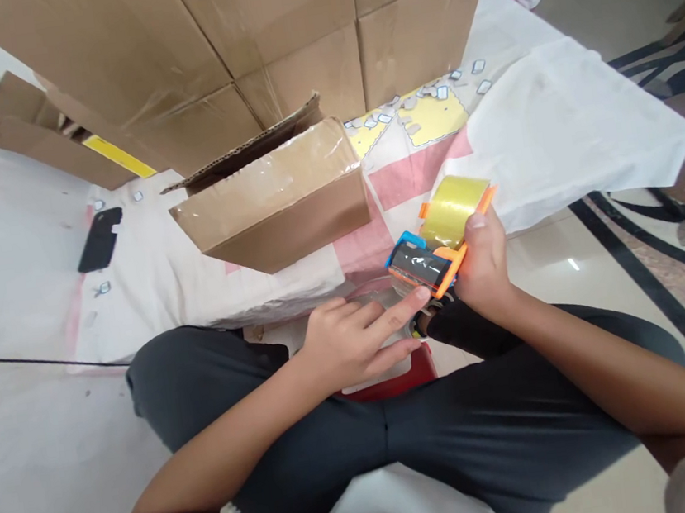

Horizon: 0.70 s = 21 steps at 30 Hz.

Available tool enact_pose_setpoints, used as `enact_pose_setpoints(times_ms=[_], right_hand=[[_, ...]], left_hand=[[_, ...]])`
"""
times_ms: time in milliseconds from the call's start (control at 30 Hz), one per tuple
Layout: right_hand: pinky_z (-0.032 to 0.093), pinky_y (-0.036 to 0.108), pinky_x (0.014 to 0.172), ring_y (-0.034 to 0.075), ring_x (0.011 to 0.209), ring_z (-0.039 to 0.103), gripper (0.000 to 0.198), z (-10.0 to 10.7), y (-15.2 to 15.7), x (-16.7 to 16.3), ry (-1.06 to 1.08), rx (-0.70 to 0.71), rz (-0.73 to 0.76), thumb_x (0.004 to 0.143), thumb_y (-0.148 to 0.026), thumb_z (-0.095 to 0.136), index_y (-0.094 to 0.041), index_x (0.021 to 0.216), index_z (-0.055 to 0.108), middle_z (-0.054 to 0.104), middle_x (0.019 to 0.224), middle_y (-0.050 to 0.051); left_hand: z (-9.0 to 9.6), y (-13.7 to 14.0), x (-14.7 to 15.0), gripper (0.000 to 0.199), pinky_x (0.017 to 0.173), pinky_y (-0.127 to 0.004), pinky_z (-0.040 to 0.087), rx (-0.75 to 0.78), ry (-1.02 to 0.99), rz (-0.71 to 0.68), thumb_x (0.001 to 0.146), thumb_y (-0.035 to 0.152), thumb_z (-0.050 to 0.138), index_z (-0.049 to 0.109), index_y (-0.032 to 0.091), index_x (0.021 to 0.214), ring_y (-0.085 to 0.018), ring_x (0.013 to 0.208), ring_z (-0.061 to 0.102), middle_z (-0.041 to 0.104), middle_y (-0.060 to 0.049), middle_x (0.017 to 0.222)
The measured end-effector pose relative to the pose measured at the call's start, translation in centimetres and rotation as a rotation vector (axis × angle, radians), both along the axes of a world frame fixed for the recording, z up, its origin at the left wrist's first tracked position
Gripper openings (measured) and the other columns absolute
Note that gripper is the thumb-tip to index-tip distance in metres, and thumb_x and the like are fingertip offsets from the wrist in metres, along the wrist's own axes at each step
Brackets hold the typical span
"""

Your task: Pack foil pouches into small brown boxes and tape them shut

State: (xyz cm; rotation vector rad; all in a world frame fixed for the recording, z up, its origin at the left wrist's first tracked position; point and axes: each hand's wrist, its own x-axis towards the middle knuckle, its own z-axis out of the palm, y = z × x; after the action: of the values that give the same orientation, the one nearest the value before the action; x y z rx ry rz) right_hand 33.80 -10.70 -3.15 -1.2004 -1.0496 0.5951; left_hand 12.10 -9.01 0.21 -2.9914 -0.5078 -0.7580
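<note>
My right hand [488, 263] is closed round the handle side of an orange and blue tape dispenser [421, 262], tilted above my lap. A wide roll of yellowish clear tape [457, 211] sits on it. My left hand [353, 340] has its index finger stretched out, its tip at the dispenser's lower front edge, and the thumb apart; the other fingers are partly curled. Nothing shows in its grasp. Beyond both hands, a small cardboard box [278, 214] lies on the cloth with a flap standing up at its far side.
Large taped cartons [286, 55] stand stacked behind the small box. An open carton piece [29, 120] and a black phone-shaped object [101, 239] lie left, near the wall. A pale patterned cloth [557, 122] covers the surface. Something red [419, 368] shows below my left hand.
</note>
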Motion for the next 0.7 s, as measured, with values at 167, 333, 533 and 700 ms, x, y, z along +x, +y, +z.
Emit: enact_pose_setpoints(times_ms=[167,333,533,700], right_hand=[[0.053,0.036,0.062,0.020,0.076,0.065,0.040,-0.5,0.0,-0.1,0.027,-0.012,-0.013,0.100,-0.058,0.038,-0.026,0.109,0.061,0.067,0.091,0.006],[0.054,0.040,0.068,0.023,0.080,0.067,0.042,-0.1,0.7,0.3,0.018,-0.024,-0.051,0.100,-0.057,0.038,-0.024,0.101,0.064,0.068,0.091,0.007],[0.053,0.044,0.067,0.027,0.082,0.067,0.039,2.3,1.5,0.5,0.082,0.033,-0.050,0.097,-0.061,0.041,-0.028,0.095,0.063,0.069,0.092,0.009],[0.053,0.042,0.065,0.028,0.084,0.066,0.044,4.3,1.0,-0.1,-0.064,0.020,-0.007,0.096,-0.066,0.036,-0.030,0.096,0.061,0.069,0.093,0.010]], left_hand=[[0.0,0.1,-0.1,0.054,0.056,-0.023,0.045,-0.035,0.011,0.004,0.095,0.051,0.054,0.055,0.023,0.141,-0.012,0.058,0.065,0.072,0.001,0.071],[-0.1,0.5,-0.3,0.060,0.054,-0.024,0.046,-0.168,-0.169,-0.041,0.097,0.047,0.052,0.042,0.021,0.150,-0.012,0.056,0.065,0.076,0.001,0.076],[0.0,0.0,-0.9,0.064,0.049,-0.023,0.045,-0.692,-0.455,-0.059,0.101,0.048,0.047,0.031,0.021,0.156,-0.009,0.047,0.055,0.076,-0.001,0.073],[1.1,-0.3,-1.9,0.069,0.054,-0.025,0.047,-1.004,-0.540,-0.039,0.098,0.054,0.048,0.033,0.019,0.156,-0.014,0.058,0.063,0.075,-0.004,0.073]])
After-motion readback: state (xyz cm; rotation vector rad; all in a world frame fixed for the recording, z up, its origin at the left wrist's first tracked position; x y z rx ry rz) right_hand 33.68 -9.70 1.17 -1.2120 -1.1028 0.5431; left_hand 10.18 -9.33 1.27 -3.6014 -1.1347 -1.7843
